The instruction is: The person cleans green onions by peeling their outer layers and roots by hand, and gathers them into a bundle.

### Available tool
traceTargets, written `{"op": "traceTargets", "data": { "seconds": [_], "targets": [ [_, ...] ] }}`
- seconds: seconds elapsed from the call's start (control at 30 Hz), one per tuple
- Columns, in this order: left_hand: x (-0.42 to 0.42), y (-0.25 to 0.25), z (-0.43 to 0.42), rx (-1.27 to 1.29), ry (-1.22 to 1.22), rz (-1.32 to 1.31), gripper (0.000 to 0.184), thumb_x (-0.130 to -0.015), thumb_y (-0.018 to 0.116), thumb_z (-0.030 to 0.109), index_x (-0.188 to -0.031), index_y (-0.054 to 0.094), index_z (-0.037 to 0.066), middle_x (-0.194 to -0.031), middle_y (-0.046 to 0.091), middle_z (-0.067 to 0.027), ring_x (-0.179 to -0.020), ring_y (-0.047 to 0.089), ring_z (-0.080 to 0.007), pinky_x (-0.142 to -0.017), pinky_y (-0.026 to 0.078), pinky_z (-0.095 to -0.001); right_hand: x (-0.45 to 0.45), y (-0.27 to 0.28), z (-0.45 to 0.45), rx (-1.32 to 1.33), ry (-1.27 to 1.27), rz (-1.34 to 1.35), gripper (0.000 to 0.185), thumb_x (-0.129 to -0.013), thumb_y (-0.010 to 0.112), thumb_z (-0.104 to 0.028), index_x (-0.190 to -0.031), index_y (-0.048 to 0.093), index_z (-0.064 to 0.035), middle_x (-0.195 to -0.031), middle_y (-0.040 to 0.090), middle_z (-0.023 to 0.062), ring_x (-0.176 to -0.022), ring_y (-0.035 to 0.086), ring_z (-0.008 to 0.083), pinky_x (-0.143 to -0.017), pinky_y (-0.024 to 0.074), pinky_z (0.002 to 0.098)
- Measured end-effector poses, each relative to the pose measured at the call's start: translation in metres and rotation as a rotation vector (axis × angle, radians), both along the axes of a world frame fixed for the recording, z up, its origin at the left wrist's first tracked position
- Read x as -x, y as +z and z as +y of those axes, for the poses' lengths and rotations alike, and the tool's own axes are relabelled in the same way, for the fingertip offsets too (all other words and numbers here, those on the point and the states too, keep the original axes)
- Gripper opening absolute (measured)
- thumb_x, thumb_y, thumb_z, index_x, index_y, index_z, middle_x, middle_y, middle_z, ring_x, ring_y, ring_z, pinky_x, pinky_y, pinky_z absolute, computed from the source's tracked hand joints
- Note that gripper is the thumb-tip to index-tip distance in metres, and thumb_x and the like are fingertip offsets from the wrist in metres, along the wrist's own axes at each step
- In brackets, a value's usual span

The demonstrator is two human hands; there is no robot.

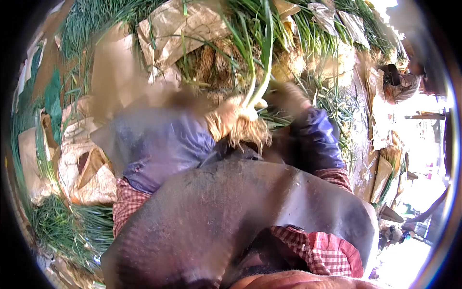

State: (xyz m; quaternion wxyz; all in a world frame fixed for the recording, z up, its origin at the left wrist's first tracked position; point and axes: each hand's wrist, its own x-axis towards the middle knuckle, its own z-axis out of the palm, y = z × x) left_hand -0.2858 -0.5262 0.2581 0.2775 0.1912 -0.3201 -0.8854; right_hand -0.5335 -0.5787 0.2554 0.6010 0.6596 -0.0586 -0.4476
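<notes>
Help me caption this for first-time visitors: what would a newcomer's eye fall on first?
Likely the onion-like stalks at upper centre, pale at the base with shaggy roots, held in the left hand. Next, perhaps, the broad dark apron across the lower middle, with red-checked cloth standing out at lower right.

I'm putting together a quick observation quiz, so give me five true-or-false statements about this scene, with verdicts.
1. The left hand holds a green onion. True.
2. The onion's leaves point toward the person's body. False: the leaves point away, and the roots hang on the body side.
3. A blue sleeve covers the right forearm. True.
4. The apron is bright yellow. False: the apron is dark.
5. More greens lie at the lower left of the picture. True.
</notes>
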Motion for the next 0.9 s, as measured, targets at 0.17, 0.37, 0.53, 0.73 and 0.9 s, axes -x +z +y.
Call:
{"op": "traceTargets", "data": {
  "seconds": [0.17, 0.37, 0.53, 0.73, 0.9],
  "targets": [
    [-0.001, 0.016, 0.02, 0.125, -0.134, -0.042, 0.028, -0.073, 0.064, -0.003, -0.099, 0.058, 0.003, -0.095, 0.061, -0.0075, -0.09, 0.058, -0.0179, -0.083, 0.047, -0.0278, -0.057, 0.023, -0.048, 1.176, 0.853, 1.999, 0.028, -0.089, 0.055, -0.014, -0.115, 0.055, -0.0062, -0.098, 0.06, 0.0081, -0.084, 0.058, 0.0149, -0.068, 0.0498, 0.0263],
    [-0.029, 0.033, 0.003, 0.289, 0.085, 0.137, 0.018, -0.075, 0.061, -0.005, -0.092, 0.058, 0.001, -0.09, 0.063, -0.0107, -0.083, 0.061, -0.0198, -0.075, 0.05, -0.031, 0.053, 0.053, -0.125, 0.481, 0.535, 2.387, 0.038, -0.088, 0.049, -0.029, -0.116, 0.051, -0.003, -0.082, 0.067, 0.0128, -0.059, 0.057, 0.0177, -0.052, 0.0445, 0.0262],
    [-0.038, 0.012, -0.026, 0.016, 0.311, -0.214, 0.03, -0.071, 0.055, -0.008, -0.101, 0.059, -0.004, -0.082, 0.062, -0.01, -0.07, 0.059, -0.0164, -0.063, 0.05, -0.0251, 0.077, 0.039, -0.126, 0.311, 1.224, 3.09, 0.04, -0.087, 0.057, -0.035, -0.119, 0.058, -0.0114, -0.096, 0.067, 0.0044, -0.07, 0.059, 0.007, -0.054, 0.0481, 0.0232],
    [-0.028, 0.014, -0.038, -0.091, 0.435, -0.355, 0.014, -0.084, 0.059, 0.005, -0.096, 0.061, -0.002, -0.069, 0.058, -0.0025, -0.047, 0.05, -0.0072, -0.036, 0.038, -0.0175, 0.059, 0.0, -0.113, 0.086, 2.713, 3.284, 0.039, -0.087, 0.051, -0.048, -0.119, 0.055, -0.025, -0.114, 0.057, 0.0079, -0.084, 0.061, 0.0233, -0.069, 0.0509, 0.0381],
    [-0.028, 0.021, -0.04, -0.015, 0.423, -0.263, 0.028, -0.083, 0.061, 0.007, -0.11, 0.059, -0.002, -0.063, 0.057, -0.0009, -0.045, 0.049, -0.0064, -0.036, 0.039, -0.0189, 0.039, 0.051, -0.099, -0.061, 2.457, 3.643, 0.04, -0.089, 0.046, -0.041, -0.081, 0.066, -0.0076, -0.082, 0.064, 0.0131, -0.075, 0.063, 0.027, -0.069, 0.0474, 0.041]
  ]
}}
